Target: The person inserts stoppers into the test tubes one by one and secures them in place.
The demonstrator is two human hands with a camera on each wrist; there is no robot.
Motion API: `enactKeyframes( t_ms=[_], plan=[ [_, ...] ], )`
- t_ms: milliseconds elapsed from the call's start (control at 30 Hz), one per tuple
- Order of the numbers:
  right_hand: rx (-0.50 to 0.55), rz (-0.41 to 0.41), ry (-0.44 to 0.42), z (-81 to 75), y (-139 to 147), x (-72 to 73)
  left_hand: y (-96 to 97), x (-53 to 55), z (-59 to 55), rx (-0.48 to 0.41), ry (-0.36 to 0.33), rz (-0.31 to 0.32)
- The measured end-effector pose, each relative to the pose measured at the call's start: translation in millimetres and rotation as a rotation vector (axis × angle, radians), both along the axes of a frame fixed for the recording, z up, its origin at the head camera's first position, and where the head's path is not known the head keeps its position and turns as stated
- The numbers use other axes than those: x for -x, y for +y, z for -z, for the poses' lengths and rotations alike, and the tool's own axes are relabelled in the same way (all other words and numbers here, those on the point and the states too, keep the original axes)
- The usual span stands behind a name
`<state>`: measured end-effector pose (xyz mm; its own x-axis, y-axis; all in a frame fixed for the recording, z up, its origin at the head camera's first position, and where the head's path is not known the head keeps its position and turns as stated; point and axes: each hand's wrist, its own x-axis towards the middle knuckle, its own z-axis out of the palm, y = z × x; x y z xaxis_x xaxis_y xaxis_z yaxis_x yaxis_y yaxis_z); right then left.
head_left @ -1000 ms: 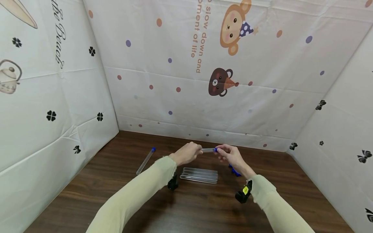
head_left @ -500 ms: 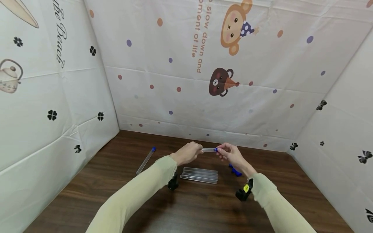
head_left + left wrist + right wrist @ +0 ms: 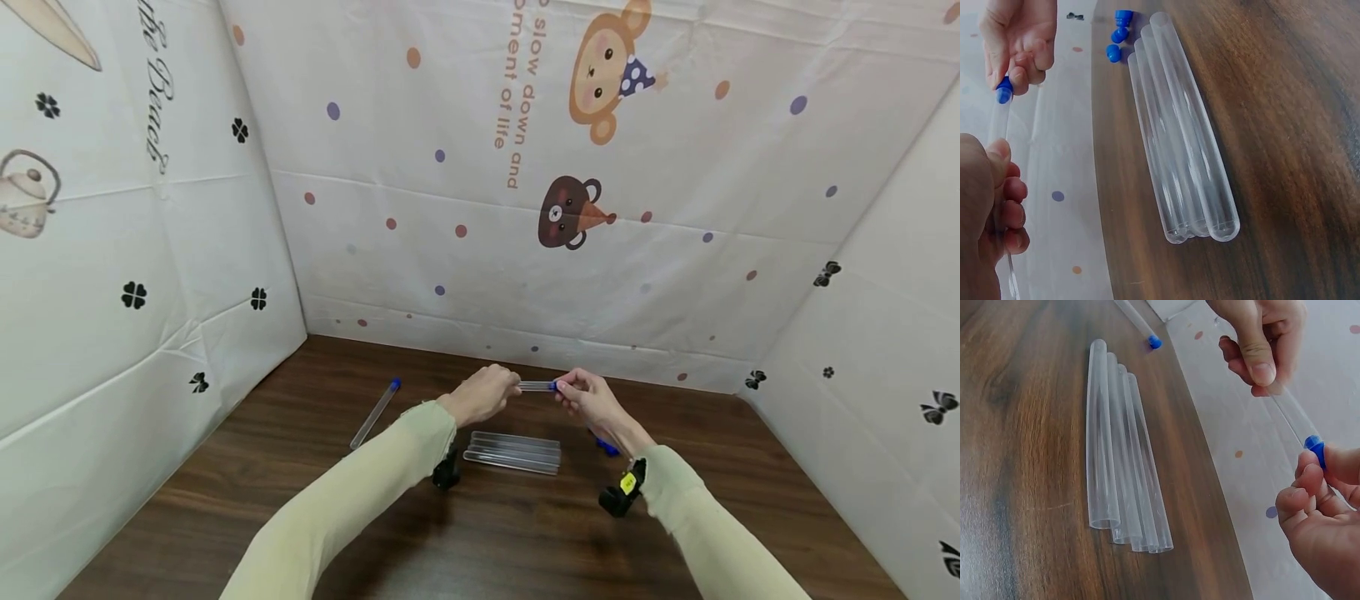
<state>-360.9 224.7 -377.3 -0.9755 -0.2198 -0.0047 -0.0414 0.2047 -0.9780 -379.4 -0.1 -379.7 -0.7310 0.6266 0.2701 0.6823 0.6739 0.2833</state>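
A clear test tube [image 3: 536, 387] is held level between the two hands above the table. My left hand [image 3: 482, 395] grips its body, fingers curled round it. With thumb and fingertips, my right hand [image 3: 595, 402] pinches the blue stopper [image 3: 1315, 450] at the tube's mouth. In the right wrist view the stopper's lower part sits inside the tube and its wider head is outside. Several uncapped test tubes [image 3: 1182, 131] lie side by side on the table below the hands. Several loose blue stoppers [image 3: 1120, 34] lie near their open ends.
Left of the left hand, a test tube with a blue stopper [image 3: 377, 413] lies on the brown wooden table [image 3: 517, 533]. A white patterned cloth [image 3: 465, 267] walls off the back and both sides.
Both hands keep their hold on the tube and stopper. The right wrist has shifted slightly to the left, covering more of the loose stoppers in the head view.
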Motion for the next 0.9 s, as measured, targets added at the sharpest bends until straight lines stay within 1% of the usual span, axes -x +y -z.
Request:
enactKeyframes(
  t_ms=[133,300,467,700,900],
  plan=[
    [0.035,0.012,-0.019,-0.8,-1.3,-0.2,1.0,-1.7,-0.2,0.019,0.034,-0.013],
    [0.057,-0.003,-0.031,-1.0,-0.7,0.2,2.3,-2.3,2.8,0.033,0.077,-0.02],
    [0.066,-0.022,-0.046,-2.2,0.1,2.1,2.9,-1.6,4.1,0.023,0.101,-0.008],
    [0.08,-0.074,-0.06,-6.0,1.5,3.2,2.3,-0.1,4.9,0.018,0.158,0.011],
    [0.08,-0.104,-0.084,-8.4,2.9,3.3,0.5,0.0,4.1,0.007,0.154,0.028]
  ],
)
